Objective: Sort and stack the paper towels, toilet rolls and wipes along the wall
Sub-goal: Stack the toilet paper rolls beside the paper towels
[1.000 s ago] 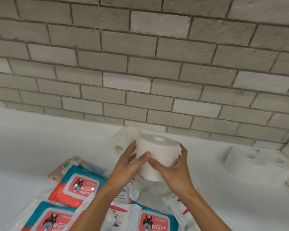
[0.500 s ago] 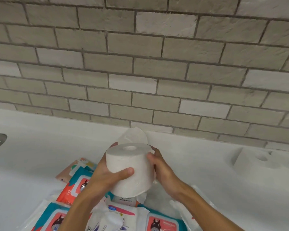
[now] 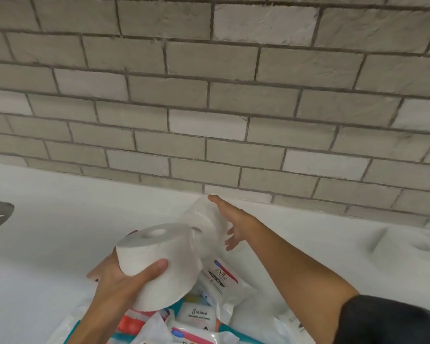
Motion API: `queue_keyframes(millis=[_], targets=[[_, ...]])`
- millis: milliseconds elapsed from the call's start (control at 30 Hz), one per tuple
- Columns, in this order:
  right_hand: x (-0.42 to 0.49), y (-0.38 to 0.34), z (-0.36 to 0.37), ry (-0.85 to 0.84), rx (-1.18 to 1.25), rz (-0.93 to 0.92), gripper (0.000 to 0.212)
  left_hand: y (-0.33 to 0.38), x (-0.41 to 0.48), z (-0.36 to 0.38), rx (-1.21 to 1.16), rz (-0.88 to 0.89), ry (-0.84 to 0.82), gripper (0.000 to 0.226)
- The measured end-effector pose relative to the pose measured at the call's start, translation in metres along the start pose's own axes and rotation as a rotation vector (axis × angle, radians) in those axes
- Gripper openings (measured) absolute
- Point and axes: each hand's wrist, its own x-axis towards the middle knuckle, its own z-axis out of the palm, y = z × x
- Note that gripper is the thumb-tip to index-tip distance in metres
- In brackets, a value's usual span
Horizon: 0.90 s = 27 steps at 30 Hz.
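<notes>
Head view. The left grip point(image 3: 119, 286) is curled round a loose toilet roll point(image 3: 157, 264), with the thumb across the side wall and the fingers behind. The roll is tilted and held clear of the table point(image 3: 47, 232), above a heap of wipes packs point(image 3: 196, 315).

The right grip point(image 3: 230, 219) is spread, fingers straight, and holds nothing. It reaches to a film-wrapped roll point(image 3: 201, 219) lying near the foot of the brick wall point(image 3: 233, 95). Contact cannot be confirmed.

Two further rolls point(image 3: 417, 247) stand on the table to the right, near the wall, and are the probable stacking place.

Handling assessment:
- **Loose roll:** judged light, soft and easily dented. A hold round the girth with moderate pressure suits it. The outer sheet may unwind if dragged.
- **Wrapped roll:** its film looks slick, so it is best spanned across its width rather than pinched by the wrap.
- **Wipes packs:** these include a Dove pack point(image 3: 220, 274). They are likely heavier, floppy and smooth, and should be taken across the flat faces and stacked flat.
</notes>
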Motion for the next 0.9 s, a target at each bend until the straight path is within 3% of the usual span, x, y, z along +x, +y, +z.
queue_keyframes(millis=[400,567,767,900], targets=[[0.027,-0.003,0.045,0.137,0.061,0.048,0.138,-0.01,-0.002,-0.021,-0.084,0.013,0.06,0.11],[0.023,0.013,0.034,0.119,0.242,0.01,0.138,-0.007,-0.003,-0.02,-0.089,-0.001,0.05,0.105],[-0.005,0.041,-0.003,0.016,0.418,-0.14,0.094,0.001,-0.003,-0.01,-0.065,0.002,0.037,0.114],[-0.033,0.065,-0.04,-0.03,0.512,-0.232,0.09,0.009,-0.005,0.003,-0.054,0.008,-0.012,0.121]])
